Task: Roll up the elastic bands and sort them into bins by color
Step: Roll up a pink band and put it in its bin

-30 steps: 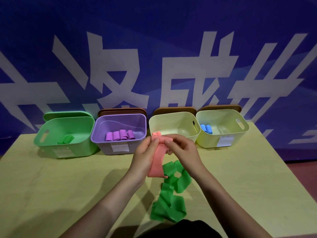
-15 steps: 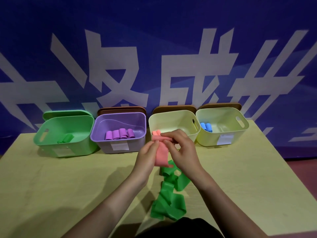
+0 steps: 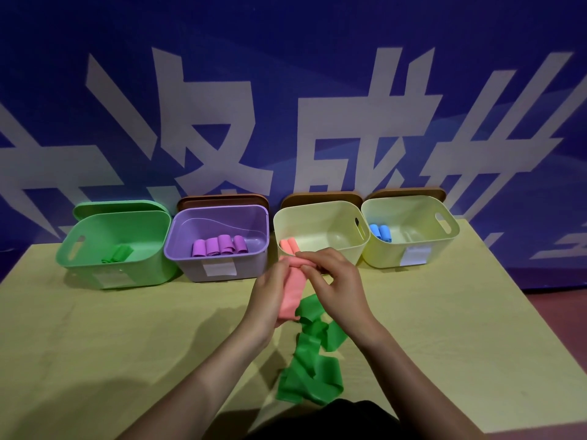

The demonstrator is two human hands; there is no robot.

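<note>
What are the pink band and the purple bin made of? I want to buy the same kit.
The pink band looks like thin matte rubber or latex: it drapes limply and rolls between both hands. The purple bin looks like smooth, semi-translucent moulded plastic, since light shows through its wall.

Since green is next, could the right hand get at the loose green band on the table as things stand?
Probably not yet: the right hand and left hand both pinch the pink band. The green band lies uncovered just below.

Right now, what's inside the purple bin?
Four rolled purple bands stand side by side near the front wall of the purple bin. The floor behind them looks bare; the floor beneath the rolls is covered.
</note>
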